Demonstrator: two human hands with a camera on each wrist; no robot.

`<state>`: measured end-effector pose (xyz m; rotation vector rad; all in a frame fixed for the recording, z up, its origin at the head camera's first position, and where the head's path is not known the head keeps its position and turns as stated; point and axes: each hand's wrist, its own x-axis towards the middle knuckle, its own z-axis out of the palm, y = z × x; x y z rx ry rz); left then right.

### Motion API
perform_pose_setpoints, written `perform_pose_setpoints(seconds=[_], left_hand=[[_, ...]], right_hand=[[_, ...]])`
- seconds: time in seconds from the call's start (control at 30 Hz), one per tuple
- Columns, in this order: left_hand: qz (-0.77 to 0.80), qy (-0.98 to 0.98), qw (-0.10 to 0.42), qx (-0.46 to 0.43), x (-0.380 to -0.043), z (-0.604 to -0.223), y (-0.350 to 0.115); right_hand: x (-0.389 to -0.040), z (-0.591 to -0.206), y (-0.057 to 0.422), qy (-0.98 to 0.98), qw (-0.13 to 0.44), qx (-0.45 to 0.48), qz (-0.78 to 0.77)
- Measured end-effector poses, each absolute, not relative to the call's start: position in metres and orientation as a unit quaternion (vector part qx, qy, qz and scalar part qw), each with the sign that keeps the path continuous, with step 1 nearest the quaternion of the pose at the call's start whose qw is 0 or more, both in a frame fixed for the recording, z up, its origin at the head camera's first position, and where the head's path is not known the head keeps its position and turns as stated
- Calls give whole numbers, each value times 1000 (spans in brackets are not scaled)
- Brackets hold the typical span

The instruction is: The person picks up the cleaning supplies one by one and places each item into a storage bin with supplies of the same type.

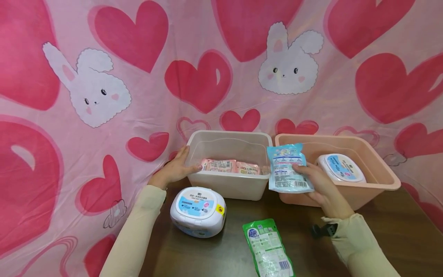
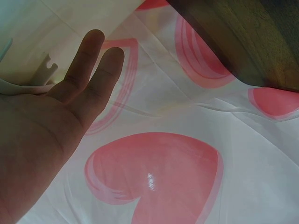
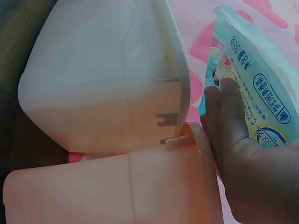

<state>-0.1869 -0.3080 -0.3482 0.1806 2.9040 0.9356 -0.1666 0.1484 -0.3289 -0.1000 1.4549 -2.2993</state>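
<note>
My right hand [image 1: 323,188] grips a light blue printed pouch [image 1: 288,173], thumb on the side facing me and fingers behind. The pouch is held up where the two bins meet, partly in front of both. In the right wrist view, the pouch [image 3: 257,79] stands above the bins' rims. My left hand [image 1: 175,167] touches the left corner of the whitish bin [image 1: 228,186], its thumb over the front rim. Its two visible fingers [image 2: 110,70] are fairly straight in the left wrist view. Pink packets [image 1: 219,166] lie inside this bin.
A peach bin [image 1: 377,186] stands at the right with a white lidded tub [image 1: 342,168] in it. Another white tub [image 1: 198,211] is on the brown table [image 1: 311,254] before the whitish bin. A green pouch [image 1: 268,246] lies nearer me. A heart-print cloth [image 1: 197,84] hangs behind.
</note>
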Motion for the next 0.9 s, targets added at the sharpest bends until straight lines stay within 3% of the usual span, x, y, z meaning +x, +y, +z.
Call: perform_pose_setpoints(seconds=[0.9], left_hand=[[295,952,37,68,-187,-348,-308]], right_hand=[[-208,-309,130,502,282,-14,-817]])
